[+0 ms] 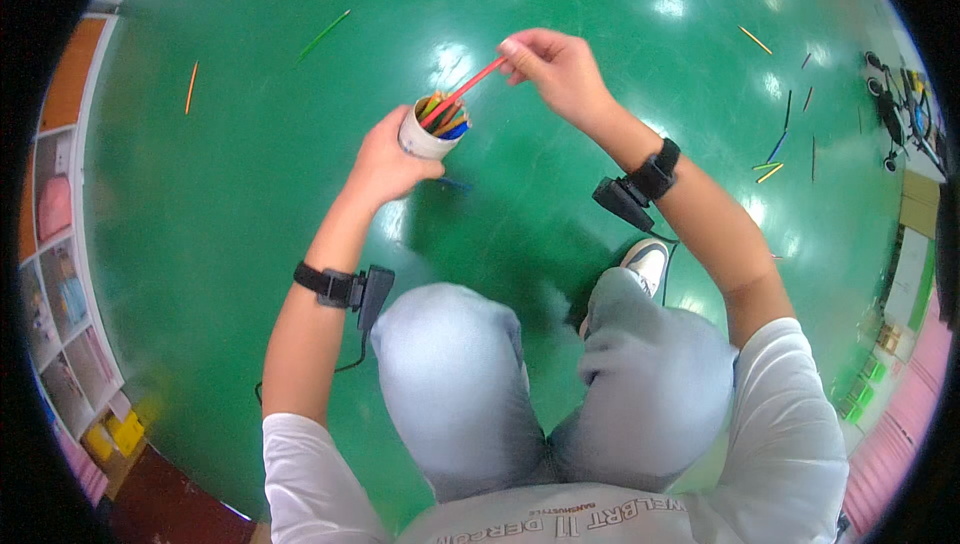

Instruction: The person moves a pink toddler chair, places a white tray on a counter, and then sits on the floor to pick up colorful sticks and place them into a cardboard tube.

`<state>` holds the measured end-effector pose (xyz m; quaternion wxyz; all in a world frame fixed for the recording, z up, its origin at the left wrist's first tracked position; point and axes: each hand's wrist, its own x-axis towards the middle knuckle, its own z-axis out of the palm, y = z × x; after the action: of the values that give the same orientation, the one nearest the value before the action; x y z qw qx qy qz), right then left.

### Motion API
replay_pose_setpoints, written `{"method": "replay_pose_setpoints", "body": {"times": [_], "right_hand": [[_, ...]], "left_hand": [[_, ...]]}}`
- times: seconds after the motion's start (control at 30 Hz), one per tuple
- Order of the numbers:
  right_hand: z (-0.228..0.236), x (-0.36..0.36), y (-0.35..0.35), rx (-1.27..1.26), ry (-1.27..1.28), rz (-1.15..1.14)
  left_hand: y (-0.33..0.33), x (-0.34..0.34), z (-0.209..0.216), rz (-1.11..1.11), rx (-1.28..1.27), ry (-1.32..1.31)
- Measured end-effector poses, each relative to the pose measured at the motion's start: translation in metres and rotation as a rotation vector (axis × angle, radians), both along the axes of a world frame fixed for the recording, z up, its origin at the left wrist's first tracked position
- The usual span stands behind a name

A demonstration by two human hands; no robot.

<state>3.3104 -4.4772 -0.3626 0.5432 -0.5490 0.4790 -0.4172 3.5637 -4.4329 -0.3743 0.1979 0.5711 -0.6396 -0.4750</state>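
My left hand (388, 158) is wrapped round a white cup (428, 143), holding it tilted above the green floor. Several coloured pencils (446, 116) stand in the cup, among them green, brown and blue ones. Between the thumb and fingers of my right hand (553, 64) is the upper end of a red colored pencil (476, 79). The pencil slants down to the left, and its lower end is inside the cup's mouth. Below the cup, a blue pencil (455, 184) lies on the floor, close to my left fingers.
More pencils lie scattered: a green one (325, 35) and an orange one (191, 88) at the far left, a yellow one (770, 173) with others at the right. A shelf unit (78, 274) lines the left side. A wheeled black frame (888, 109) stands at the far right.
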Motion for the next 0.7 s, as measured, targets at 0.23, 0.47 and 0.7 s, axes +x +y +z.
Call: {"method": "replay_pose_setpoints", "body": {"times": [0.23,0.47,0.7], "right_hand": [[-0.010,0.050,0.035,0.073,0.129,0.313],[-0.067,0.018,0.018,0.180,0.686,0.659],[-0.146,0.019,0.053,-0.100,0.918,0.750]], "left_hand": [[0.025,0.061,0.009,0.073,0.003,0.017],[0.052,0.101,0.011,0.226,0.058,0.079],[0.071,0.136,-0.018,0.349,0.123,0.033]]}}
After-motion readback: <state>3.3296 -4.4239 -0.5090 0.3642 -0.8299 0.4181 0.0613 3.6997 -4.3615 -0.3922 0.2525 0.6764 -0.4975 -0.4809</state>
